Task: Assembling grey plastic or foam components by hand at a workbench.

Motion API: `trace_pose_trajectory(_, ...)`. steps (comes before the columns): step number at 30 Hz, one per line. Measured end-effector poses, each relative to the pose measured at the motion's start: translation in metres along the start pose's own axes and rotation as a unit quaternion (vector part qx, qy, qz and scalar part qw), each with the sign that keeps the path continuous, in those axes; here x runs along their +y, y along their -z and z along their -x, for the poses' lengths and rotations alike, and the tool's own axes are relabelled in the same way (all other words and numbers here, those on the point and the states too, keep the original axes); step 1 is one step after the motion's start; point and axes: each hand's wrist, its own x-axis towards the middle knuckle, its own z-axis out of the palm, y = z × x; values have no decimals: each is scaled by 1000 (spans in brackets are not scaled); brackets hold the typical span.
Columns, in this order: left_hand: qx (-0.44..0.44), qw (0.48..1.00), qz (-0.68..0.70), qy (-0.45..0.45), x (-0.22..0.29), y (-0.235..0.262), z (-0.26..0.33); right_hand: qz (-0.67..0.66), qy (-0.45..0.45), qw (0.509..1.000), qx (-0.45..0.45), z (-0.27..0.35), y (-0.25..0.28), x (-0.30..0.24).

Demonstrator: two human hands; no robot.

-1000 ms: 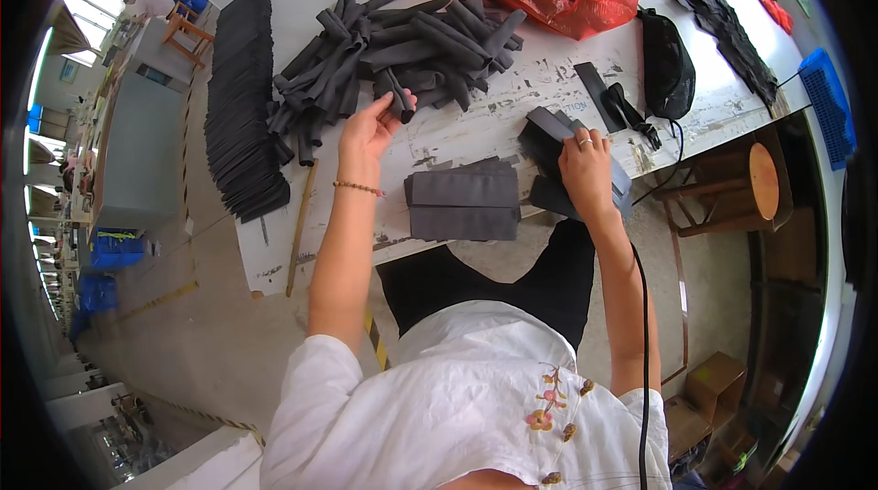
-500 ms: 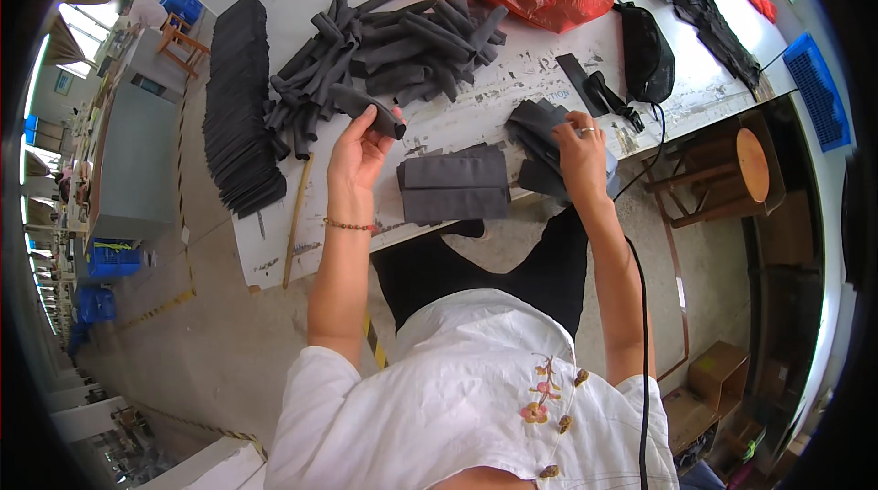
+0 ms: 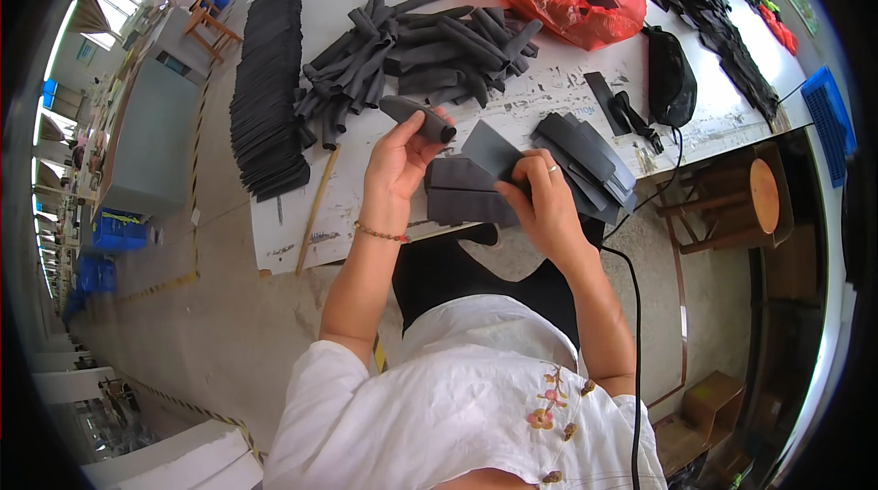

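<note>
My left hand (image 3: 404,156) is closed around a dark grey rolled fabric tube (image 3: 416,118), held above the table's near part. In my right hand (image 3: 540,193) is a flat grey fabric piece (image 3: 494,151), pinched between thumb and fingers and tilted up toward the tube. Below both hands lies a flat stack of dark fabric pieces (image 3: 466,206), partly covered by my right hand and the piece. To the right of that hand a fanned pile of grey strips (image 3: 585,161) rests at the table edge. Beyond my left hand is a heap of rolled tubes (image 3: 430,51).
A long row of stacked dark pieces (image 3: 270,92) lines the table's left side, near a wooden stick (image 3: 317,208). Further back are a red plastic bag (image 3: 585,10) and a black pouch (image 3: 670,79). A black cable (image 3: 637,344) hangs to my right, near a wooden stool (image 3: 765,196).
My right hand has moved left from the fanned pile with a flat grey piece in it. My left hand still holds the rolled tube. The whole view has shifted slightly.
</note>
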Motion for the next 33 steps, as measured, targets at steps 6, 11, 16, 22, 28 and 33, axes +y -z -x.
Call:
trace_pose_trajectory(6, -54, 998, 3, 24, -1, -2, 8, -74, -128, 989, 17, 6, 2, -7)
trace_pose_trajectory(11, -21, 997, -76, -15, -14, 4, 4, -102, -124, 987, -18, 7, 7, -3)
trace_pose_trajectory(16, 43, 995, -84, -15, -16, -6, 6, -123, -104, 987, 23, 6, 10, -10)
trace_pose_trajectory(22, -7, 998, -56, 13, -12, -5, 3, -33, -69, 997, 2, 3, 10, -14)
trace_pose_trajectory(28, -19, 998, -38, 44, -11, -8, 6, 115, 19, 993, 11, -13, 17, -18)
trace_pose_trajectory(33, -86, 994, -52, 54, -4, -7, 15, 204, 54, 976, 46, -16, 17, -14)
